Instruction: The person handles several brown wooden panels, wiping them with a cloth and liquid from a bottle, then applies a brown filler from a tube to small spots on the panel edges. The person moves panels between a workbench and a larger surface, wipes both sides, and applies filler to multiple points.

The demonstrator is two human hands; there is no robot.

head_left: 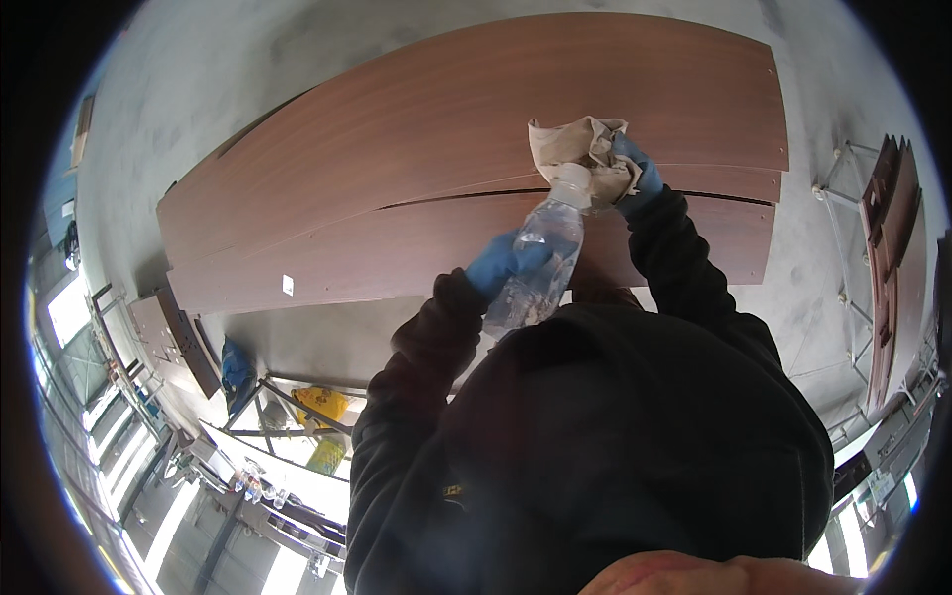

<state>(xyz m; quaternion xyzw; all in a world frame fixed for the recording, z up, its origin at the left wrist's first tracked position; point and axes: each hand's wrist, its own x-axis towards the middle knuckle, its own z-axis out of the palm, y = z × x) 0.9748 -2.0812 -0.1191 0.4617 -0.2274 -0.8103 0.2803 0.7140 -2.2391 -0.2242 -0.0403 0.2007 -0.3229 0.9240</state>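
Observation:
My left hand (493, 266), in a blue glove, is wrapped round a clear plastic bottle (548, 241). The bottle is tilted, with its white neck pointing up and away from me. In my right hand (641, 177), also gloved in blue, is a crumpled beige cloth (578, 147). The bottle's neck touches or overlaps the cloth; I cannot tell whether any liquid is coming out. Both hands are above long reddish-brown panels (436, 109), which lie side by side with a dark gap between them.
A small white label (288, 286) is on the near panel. More brown panels (890, 228) lean on a metal rack at the right. At the lower left are a metal frame (268, 397), a yellow bag (319, 405) and a blue bag (236, 365). Grey floor (228, 79) surrounds the panels.

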